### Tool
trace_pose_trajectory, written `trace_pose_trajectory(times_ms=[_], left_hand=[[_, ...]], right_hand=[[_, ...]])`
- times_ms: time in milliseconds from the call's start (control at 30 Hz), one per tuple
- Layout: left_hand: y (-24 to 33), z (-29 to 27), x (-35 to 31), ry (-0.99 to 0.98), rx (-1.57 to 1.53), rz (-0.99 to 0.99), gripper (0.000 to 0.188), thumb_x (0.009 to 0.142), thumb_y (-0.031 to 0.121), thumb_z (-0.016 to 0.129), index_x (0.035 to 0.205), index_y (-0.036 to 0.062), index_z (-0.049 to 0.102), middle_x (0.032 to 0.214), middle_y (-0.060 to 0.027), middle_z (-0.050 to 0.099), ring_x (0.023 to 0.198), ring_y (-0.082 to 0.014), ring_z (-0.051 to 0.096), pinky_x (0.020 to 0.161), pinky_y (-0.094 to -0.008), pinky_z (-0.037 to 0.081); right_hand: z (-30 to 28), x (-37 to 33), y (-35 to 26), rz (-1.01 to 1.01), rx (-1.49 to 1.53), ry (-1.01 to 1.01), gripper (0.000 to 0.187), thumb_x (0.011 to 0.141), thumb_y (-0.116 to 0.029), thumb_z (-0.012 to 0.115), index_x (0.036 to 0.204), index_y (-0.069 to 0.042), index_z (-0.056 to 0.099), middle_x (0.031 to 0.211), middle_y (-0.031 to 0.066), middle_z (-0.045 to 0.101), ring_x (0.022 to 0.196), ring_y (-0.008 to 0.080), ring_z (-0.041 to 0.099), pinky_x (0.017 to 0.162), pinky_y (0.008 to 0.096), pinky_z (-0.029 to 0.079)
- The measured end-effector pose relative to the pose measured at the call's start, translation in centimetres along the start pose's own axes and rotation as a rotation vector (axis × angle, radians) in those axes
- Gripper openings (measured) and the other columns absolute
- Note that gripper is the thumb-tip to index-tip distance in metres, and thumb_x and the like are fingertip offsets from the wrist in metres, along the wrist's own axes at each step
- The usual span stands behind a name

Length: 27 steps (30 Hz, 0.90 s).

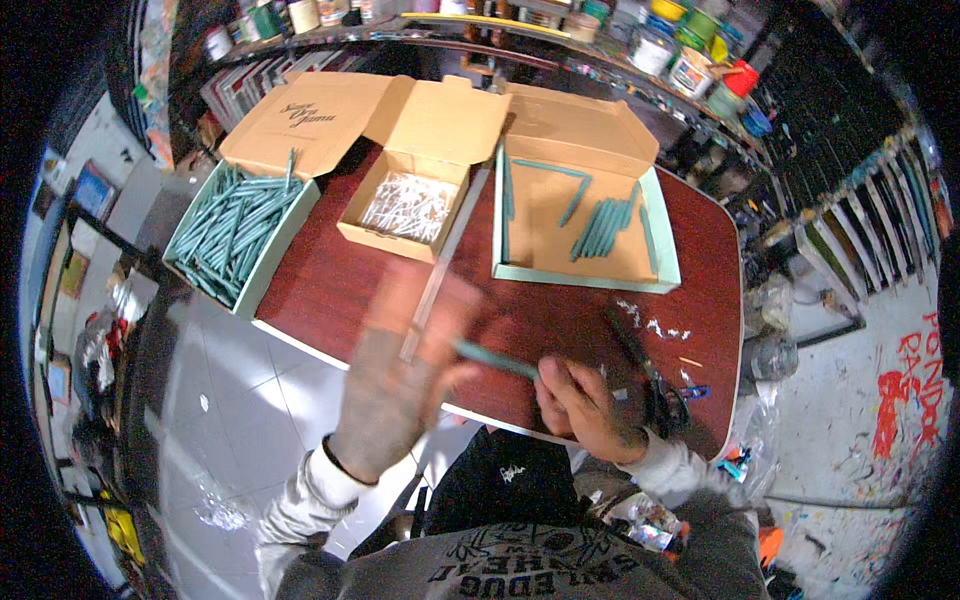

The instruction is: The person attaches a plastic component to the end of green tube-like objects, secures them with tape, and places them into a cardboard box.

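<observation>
Both hands up at the near edge of the tabletop, 1 teal stick between them.

The right hand (580,405) pinches the end of a thin teal stick (497,360), fingers curled tight, just over the near edge of the dark red tabletop (330,290). The left hand (400,375) is blurred, spread wide with its back up, fingertips at the stick's other end; whether it grips, I cannot tell. At the far edge sit 3 open boxes: teal sticks in the left box (235,240), white pieces in the middle box (405,210), a few sticks in the right box (580,225). Black scissors (650,380) lie beside the right hand.
</observation>
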<state>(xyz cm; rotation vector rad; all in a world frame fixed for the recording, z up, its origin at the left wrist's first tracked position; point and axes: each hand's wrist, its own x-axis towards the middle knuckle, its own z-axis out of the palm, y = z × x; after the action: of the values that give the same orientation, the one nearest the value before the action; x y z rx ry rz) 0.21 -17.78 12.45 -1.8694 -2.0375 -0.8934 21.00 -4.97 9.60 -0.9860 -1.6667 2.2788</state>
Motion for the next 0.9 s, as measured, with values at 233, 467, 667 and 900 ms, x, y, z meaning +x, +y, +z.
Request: trace_pose_trajectory(times_ms=[233, 467, 667, 900], left_hand=[[-1.6, 2.0, 1.4, 0.666, -1.229, -0.628, 0.049, 0.105, 0.028, 0.047, 0.149, 0.0094, 0.034, 0.097, -0.0026, 0.054, 0.064, -0.0108, 0.057, 0.051, -0.0233, 0.049], [-1.2, 1.6, -1.7, 0.574, -1.206, -0.859, 0.052, 0.102, 0.043, 0.048, 0.135, 0.0035, 0.051, 0.058, 0.0056, 0.04, 0.044, -0.0026, 0.034, 0.038, -0.0201, 0.025], [0.5, 0.7, -5.0, 0.248, -1.153, -1.045, 0.03, 0.098, 0.029, 0.061, 0.118, 0.007, 0.065, 0.062, 0.0078, 0.047, 0.047, 0.0005, 0.033, 0.042, -0.0187, 0.02], [-0.1, 0.7, -4.6, 0.1, -1.083, -1.04, 0.028, 0.098, 0.025, 0.063, 0.119, 0.0072, 0.067, 0.064, 0.007, 0.052, 0.045, 0.0008, 0.032, 0.041, -0.0189, 0.02]], right_hand=[[3.7, 5.7, -3.3, -0.582, -0.729, -0.107, 0.03, 0.103, -0.029, 0.052, 0.088, -0.004, 0.056, 0.071, 0.0083, 0.057, 0.061, 0.0221, 0.055, 0.059, 0.0354, 0.045], [2.4, 28.6, -6.6, -0.816, -1.278, 0.088, 0.024, 0.082, -0.02, 0.073, 0.094, -0.002, 0.064, 0.087, 0.0166, 0.067, 0.085, 0.0341, 0.065, 0.076, 0.0458, 0.05], [4.4, 33.5, -5.7, -0.944, -1.552, 0.077, 0.008, 0.079, -0.015, 0.07, 0.082, -0.009, 0.067, 0.081, 0.0153, 0.066, 0.083, 0.0308, 0.066, 0.071, 0.0423, 0.05], [2.6, 34.2, -7.0, -0.858, -1.105, -0.2, 0.015, 0.081, -0.019, 0.061, 0.079, -0.006, 0.068, 0.084, 0.0163, 0.068, 0.081, 0.0355, 0.068, 0.072, 0.0469, 0.053]])
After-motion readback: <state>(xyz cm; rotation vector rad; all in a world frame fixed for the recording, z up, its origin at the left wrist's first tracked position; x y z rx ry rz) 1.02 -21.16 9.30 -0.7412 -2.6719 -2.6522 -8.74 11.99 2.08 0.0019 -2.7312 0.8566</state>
